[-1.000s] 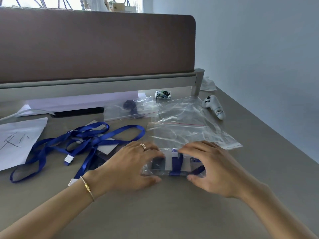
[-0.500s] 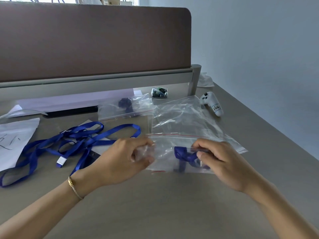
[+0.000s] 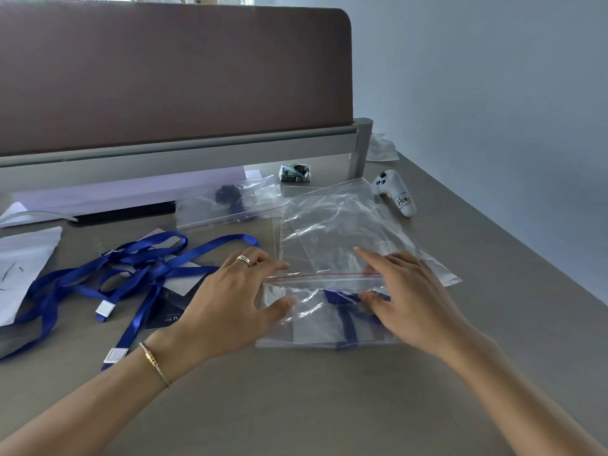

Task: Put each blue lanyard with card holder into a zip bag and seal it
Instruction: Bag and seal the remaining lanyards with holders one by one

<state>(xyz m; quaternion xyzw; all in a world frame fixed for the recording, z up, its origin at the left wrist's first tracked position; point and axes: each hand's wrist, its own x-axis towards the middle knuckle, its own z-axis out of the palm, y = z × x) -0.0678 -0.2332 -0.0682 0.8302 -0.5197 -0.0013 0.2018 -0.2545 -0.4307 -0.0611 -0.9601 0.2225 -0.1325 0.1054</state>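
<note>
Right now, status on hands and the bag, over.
Left hand and right hand flat on zip bag. Blue lanyard inside. Empty zip bags lie just behind.

filled zip bag (image 3: 309, 319): clear, red line at its zip, flat on the desk at the near edge of the empty bags.
lanyard in bag (image 3: 345, 311): blue strap bunched with a card holder, inside the filled zip bag.
loose lanyards (image 3: 131, 268): blue tangle with card holders, left of the bag.
empty zip bags (image 3: 332, 232): clear stack behind.
far bag (image 3: 230, 200): dark contents.
</note>
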